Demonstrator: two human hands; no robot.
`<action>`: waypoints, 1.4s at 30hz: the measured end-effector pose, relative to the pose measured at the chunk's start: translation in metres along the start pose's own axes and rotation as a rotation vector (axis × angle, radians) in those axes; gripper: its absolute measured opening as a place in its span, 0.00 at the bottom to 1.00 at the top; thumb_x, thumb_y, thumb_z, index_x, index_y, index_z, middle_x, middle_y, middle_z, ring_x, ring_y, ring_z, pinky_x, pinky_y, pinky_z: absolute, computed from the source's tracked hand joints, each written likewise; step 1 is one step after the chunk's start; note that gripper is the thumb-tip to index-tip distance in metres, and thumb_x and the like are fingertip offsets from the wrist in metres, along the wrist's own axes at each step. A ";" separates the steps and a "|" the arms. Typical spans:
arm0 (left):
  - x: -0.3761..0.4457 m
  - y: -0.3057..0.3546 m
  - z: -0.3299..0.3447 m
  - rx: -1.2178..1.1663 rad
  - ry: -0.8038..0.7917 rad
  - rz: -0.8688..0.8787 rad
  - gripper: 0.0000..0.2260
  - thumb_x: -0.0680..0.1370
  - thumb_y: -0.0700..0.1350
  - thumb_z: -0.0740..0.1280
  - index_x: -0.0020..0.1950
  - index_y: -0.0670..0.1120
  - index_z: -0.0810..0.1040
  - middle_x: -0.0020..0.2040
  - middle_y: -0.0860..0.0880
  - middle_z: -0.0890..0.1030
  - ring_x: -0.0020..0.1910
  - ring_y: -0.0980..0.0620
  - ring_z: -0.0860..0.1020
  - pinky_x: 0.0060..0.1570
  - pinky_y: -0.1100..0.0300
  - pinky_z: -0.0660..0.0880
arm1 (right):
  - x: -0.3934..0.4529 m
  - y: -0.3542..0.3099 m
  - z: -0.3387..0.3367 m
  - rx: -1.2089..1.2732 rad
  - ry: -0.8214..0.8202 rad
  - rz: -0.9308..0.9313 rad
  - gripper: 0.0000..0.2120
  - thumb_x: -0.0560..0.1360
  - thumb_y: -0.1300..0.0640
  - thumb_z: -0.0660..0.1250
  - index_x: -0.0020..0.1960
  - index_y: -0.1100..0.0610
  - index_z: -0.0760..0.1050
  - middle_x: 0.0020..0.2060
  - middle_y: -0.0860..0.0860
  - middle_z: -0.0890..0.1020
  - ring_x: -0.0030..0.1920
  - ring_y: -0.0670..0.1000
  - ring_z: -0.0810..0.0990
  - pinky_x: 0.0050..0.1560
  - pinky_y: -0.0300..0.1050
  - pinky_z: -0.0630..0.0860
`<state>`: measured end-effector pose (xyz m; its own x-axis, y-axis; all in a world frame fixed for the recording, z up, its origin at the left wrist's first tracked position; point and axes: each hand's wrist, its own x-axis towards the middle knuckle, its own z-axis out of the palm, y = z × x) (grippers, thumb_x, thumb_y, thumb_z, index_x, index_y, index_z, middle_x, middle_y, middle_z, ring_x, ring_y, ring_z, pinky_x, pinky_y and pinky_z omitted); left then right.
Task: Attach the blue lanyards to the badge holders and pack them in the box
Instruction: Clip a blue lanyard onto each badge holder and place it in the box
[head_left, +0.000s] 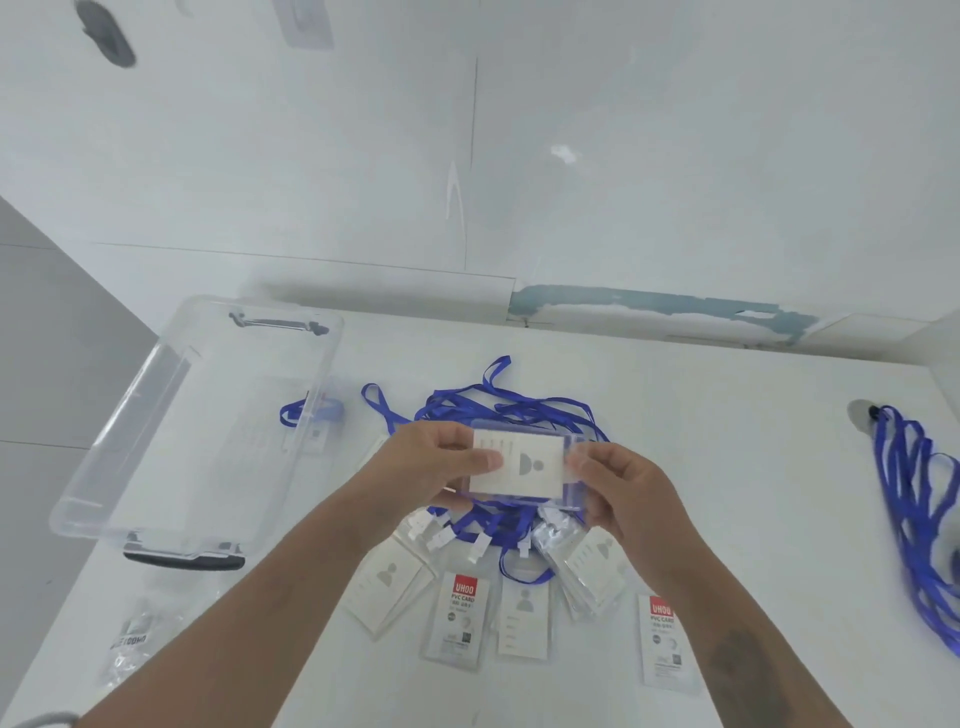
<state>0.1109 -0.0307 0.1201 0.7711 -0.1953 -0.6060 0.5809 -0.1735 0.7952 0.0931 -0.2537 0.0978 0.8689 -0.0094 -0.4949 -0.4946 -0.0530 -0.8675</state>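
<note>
The white worktop (727, 441) is filling the lower frame, carrying a clear box (156, 447) at left. Blue lanyards (493, 410) are piling at centre. Badge holders (457, 623) are fanning out below. The left hand (415, 467) and right hand (623, 493) are pinching one badge holder (519, 465) by its side edges at centre.

White table (701, 415) under the hands, white wall (623, 156) beyond it with a vertical seam and a chipped blue-green strip (660, 306) at its base. Grey floor (47, 364) far left.
</note>
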 end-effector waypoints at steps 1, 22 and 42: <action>-0.001 0.000 -0.001 -0.050 -0.005 -0.020 0.08 0.75 0.44 0.73 0.54 0.46 0.83 0.48 0.49 0.87 0.46 0.49 0.86 0.50 0.54 0.82 | 0.000 -0.001 0.000 0.029 0.006 0.013 0.06 0.78 0.58 0.68 0.50 0.58 0.82 0.30 0.52 0.79 0.31 0.50 0.73 0.38 0.43 0.74; 0.016 0.013 0.006 0.223 0.269 0.194 0.03 0.74 0.47 0.74 0.42 0.51 0.81 0.38 0.54 0.86 0.38 0.53 0.85 0.47 0.51 0.83 | -0.033 -0.072 0.031 -1.210 -0.177 -0.452 0.14 0.81 0.47 0.56 0.41 0.50 0.72 0.38 0.47 0.77 0.40 0.48 0.75 0.40 0.39 0.70; -0.003 0.025 -0.005 -0.413 0.189 0.061 0.04 0.76 0.41 0.71 0.49 0.43 0.85 0.43 0.47 0.87 0.37 0.53 0.84 0.38 0.64 0.81 | -0.026 -0.030 0.045 -0.398 -0.191 -0.133 0.18 0.81 0.52 0.61 0.33 0.48 0.77 0.27 0.46 0.78 0.23 0.44 0.61 0.26 0.35 0.62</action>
<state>0.1249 -0.0298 0.1419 0.8187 -0.0067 -0.5742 0.5588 0.2395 0.7940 0.0845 -0.2066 0.1339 0.8872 0.2053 -0.4133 -0.3010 -0.4214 -0.8555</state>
